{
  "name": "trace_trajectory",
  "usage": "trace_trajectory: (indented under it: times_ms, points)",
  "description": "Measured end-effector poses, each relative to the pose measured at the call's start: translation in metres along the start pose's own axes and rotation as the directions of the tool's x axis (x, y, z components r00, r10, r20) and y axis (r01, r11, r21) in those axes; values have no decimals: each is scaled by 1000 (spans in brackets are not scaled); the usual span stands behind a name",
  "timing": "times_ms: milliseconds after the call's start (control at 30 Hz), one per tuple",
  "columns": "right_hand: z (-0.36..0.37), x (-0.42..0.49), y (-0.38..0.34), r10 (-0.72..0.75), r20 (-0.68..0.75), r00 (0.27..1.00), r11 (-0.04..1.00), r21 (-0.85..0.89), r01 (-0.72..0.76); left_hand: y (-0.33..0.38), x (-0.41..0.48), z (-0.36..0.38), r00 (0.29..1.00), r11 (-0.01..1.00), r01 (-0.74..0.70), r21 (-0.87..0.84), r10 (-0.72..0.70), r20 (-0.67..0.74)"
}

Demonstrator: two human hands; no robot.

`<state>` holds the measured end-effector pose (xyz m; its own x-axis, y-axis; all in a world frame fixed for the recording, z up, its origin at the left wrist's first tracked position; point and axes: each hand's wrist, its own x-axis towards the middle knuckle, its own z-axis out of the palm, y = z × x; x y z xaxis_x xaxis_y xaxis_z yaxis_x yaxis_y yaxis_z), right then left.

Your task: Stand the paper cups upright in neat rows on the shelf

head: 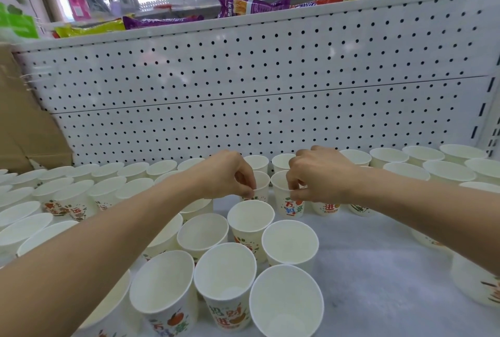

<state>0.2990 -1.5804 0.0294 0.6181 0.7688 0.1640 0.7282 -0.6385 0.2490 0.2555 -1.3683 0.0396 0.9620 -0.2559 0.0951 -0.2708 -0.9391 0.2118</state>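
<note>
Cardboard box (pixel 24 120) far left, paper cups (pixel 81 196) upright in rows on the shelf (pixel 378 250). Left hand (pixel 224 174) grip pinched on the rim of a second-row cup (pixel 261 188). Right hand (pixel 316 174) grip pinched on the rim of the neighbouring cup (pixel 286 198). Loose cluster of upright cups (pixel 249 223) just in front; pegboard (pixel 270 79) behind.

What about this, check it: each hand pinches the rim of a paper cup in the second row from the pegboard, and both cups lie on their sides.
Wrong on one point. In the head view the left hand and right hand each pinch a rim, but the left cup and right cup stand upright, mouths up, not on their sides.
</note>
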Motion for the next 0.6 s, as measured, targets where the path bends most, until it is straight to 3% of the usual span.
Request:
trace_trajectory:
  times_ms: [100, 167, 233, 333, 467, 600]
  points:
    - [-5, -2, -2, 17, -3, 1000, 999, 37, -17, -1, -3, -4, 1000, 1000, 8, 11, -8, -27]
    - [-13, -8, -3, 34, -51, 998, 993, 118, -27, 1, -10, -10, 993, 1000, -4, -1, 3, -117]
    - [-26, -18, -4, 52, -87, 995, 955, 295, -25, 10, -25, -20, 983, 997, -41, -69, 28, -179]
    - [-44, -41, -7, -47, 33, 998, 813, 581, 19, 25, -56, -31, 996, 984, -61, -170, 50, -68]
    - [-55, -70, -24, -198, 203, 959, 830, 555, 54, 33, -76, -22, 994, 998, -48, 36, 44, 97]
    - [-43, -78, -40, -194, 115, 974, 892, 434, 126, 36, -70, -11, 993, 991, -61, 122, 47, 112]
